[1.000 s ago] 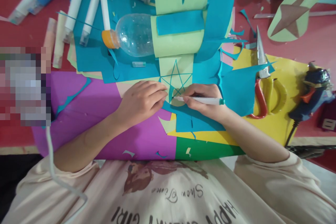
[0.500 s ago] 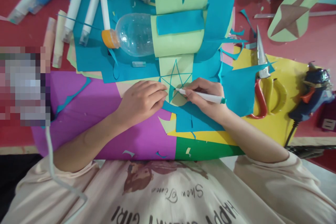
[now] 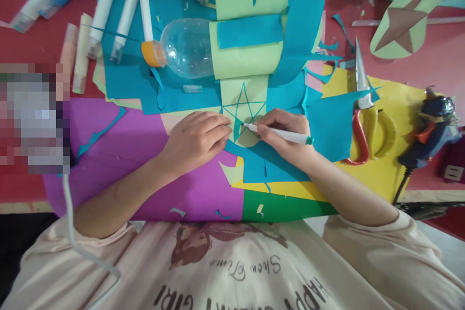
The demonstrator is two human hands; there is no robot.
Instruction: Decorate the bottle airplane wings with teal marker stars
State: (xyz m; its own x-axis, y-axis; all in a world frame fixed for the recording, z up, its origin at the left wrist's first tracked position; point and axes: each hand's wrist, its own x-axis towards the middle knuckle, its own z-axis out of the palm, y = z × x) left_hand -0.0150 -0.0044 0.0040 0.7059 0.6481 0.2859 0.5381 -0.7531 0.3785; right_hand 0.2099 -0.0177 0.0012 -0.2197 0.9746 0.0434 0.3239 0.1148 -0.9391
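Note:
My right hand [image 3: 285, 133] grips a white felt-tip marker [image 3: 283, 134] with a green end. Its tip touches a light green paper strip [image 3: 230, 91] inside an outlined five-pointed star, whose lower left point is coloured green. Flat beside the star, my left hand [image 3: 199, 138] rests with its fingertips at the strip's left edge and holds nothing. The strip extends from a clear plastic bottle [image 3: 187, 48] lying on its side with an orange cap [image 3: 148, 54]. Light green paper and a blue band [image 3: 250, 30] wrap the bottle.
Several white markers [image 3: 125, 22] lie at the upper left. A small clear marker cap [image 3: 192, 89] is below the bottle. On the right are scissors [image 3: 363, 75], a glue gun [image 3: 430, 128] and a paper piece with a brown star [image 3: 405, 22]. Purple paper [image 3: 141, 131] spreads on the left.
The marker has barely shifted in my right hand, its tip staying at the star's lower left point. My left hand keeps its place.

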